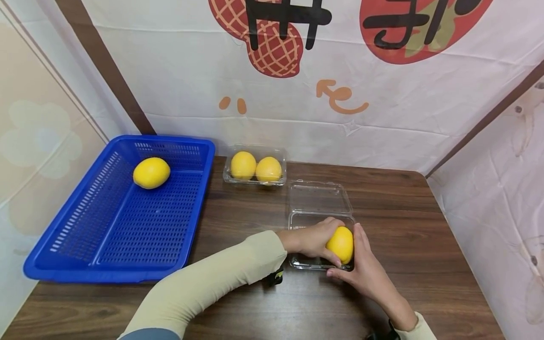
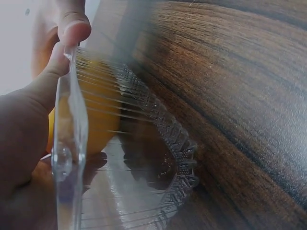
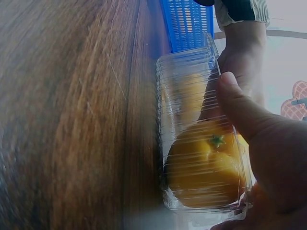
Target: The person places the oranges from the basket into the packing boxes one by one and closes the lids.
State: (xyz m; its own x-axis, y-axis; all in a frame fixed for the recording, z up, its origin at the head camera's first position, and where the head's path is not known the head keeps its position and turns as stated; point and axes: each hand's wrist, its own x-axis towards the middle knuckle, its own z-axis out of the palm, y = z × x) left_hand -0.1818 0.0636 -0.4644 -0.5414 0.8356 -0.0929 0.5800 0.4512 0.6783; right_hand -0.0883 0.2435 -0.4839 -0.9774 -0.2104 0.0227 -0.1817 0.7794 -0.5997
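A lemon [image 1: 341,244] sits at the right end of a clear plastic clamshell box [image 1: 302,262], whose lid [image 1: 320,196] lies folded back. My left hand [image 1: 312,238] reaches into the box and grips this lemon, thumb at the near side and fingers over the far side. My right hand [image 1: 369,269] holds the box by its near right corner, thumb along the front rim and fingers up the right side. Through the ribbed wall in the right wrist view, the lemon [image 3: 206,167] shows a green star-shaped stem end.
A blue perforated basket [image 1: 197,208] stands on the left with one lemon [image 1: 151,173] inside. Behind the open box, toward the back edge, another clear box [image 1: 255,182] contains two lemons [image 1: 243,165]. A printed white cloth [image 1: 178,85] hangs behind the wooden table [image 1: 408,222].
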